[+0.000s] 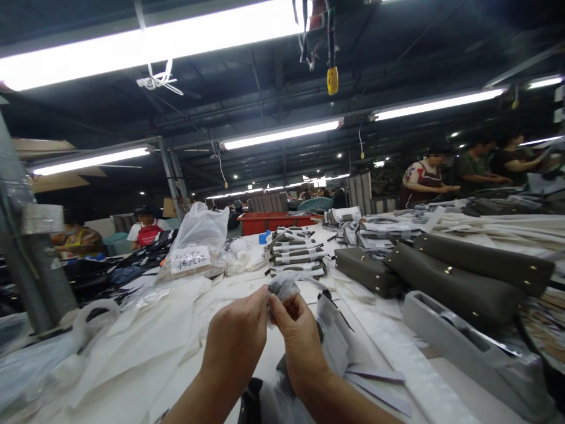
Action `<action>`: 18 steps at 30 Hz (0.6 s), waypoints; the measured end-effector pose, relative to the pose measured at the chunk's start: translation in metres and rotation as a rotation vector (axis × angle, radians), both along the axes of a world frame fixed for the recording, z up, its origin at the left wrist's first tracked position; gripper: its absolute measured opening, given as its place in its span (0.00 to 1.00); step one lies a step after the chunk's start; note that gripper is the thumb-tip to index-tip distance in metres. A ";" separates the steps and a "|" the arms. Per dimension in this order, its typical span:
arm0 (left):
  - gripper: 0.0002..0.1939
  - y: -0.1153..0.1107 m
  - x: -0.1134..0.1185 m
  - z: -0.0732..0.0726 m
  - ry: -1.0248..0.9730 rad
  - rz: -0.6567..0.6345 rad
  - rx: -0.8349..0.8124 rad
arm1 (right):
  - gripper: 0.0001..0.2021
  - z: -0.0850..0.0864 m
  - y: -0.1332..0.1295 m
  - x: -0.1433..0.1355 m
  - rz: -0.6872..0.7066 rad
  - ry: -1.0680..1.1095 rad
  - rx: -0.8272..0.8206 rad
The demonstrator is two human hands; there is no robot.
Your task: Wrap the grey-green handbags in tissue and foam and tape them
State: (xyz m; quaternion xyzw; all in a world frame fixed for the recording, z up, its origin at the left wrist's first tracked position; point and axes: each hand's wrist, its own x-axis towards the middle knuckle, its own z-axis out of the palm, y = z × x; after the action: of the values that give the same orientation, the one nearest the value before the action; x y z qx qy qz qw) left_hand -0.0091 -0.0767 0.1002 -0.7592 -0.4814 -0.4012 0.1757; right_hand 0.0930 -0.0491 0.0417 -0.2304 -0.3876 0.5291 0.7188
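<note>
Both hands meet at the middle of the table, fingers pinched together on a bunched piece of thin translucent wrapping [285, 288]. My left hand [238, 333] grips its left side, and my right hand [302, 338] closes on it from the right with thumb and fingertips. Something dark grey shows faintly through the wrapping; what it is I cannot make out. Just right of my right hand lies a dark piece partly covered in pale tissue [333, 335]. More translucent wrapping and a dark edge are visible below my wrists. Pale paper strips [379, 386] rest beside my right forearm.
Beyond my hands are stacked dark pieces banded in white [295, 253]. Dark olive bags [454, 288] and a grey tape dispenser [463, 341] stand right. White sheets [145, 330] and a labelled plastic bag [194, 235] lie left. Several people work farther back.
</note>
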 end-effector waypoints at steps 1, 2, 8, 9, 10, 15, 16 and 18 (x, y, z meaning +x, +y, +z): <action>0.16 -0.001 0.003 -0.006 0.058 0.023 0.048 | 0.18 -0.001 0.000 0.001 -0.027 -0.018 0.002; 0.18 -0.002 0.005 -0.012 0.118 0.046 0.102 | 0.17 -0.003 0.000 0.002 -0.053 -0.038 0.005; 0.24 -0.004 0.015 -0.031 0.302 0.146 0.308 | 0.15 -0.005 -0.008 0.012 0.008 -0.038 0.031; 0.24 -0.005 0.015 -0.031 0.315 0.148 0.309 | 0.15 -0.003 -0.010 0.013 0.025 -0.029 0.035; 0.24 -0.005 0.015 -0.031 0.325 0.143 0.304 | 0.15 -0.001 -0.012 0.015 0.038 -0.026 0.040; 0.26 -0.008 0.010 -0.030 0.280 0.041 0.218 | 0.17 0.007 -0.017 0.022 0.091 -0.039 0.039; 0.27 -0.008 0.008 -0.029 0.238 0.005 0.176 | 0.17 0.008 -0.018 0.024 0.092 -0.045 0.035; 0.26 -0.008 0.002 -0.024 0.104 -0.078 0.053 | 0.17 0.010 -0.019 0.026 0.084 -0.059 0.031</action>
State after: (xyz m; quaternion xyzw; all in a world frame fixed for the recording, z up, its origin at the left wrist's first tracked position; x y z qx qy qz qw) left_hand -0.0070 -0.0845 0.0763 -0.7923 -0.4310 -0.3802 0.2048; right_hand 0.1193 -0.0685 0.0512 -0.2183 -0.4259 0.5459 0.6877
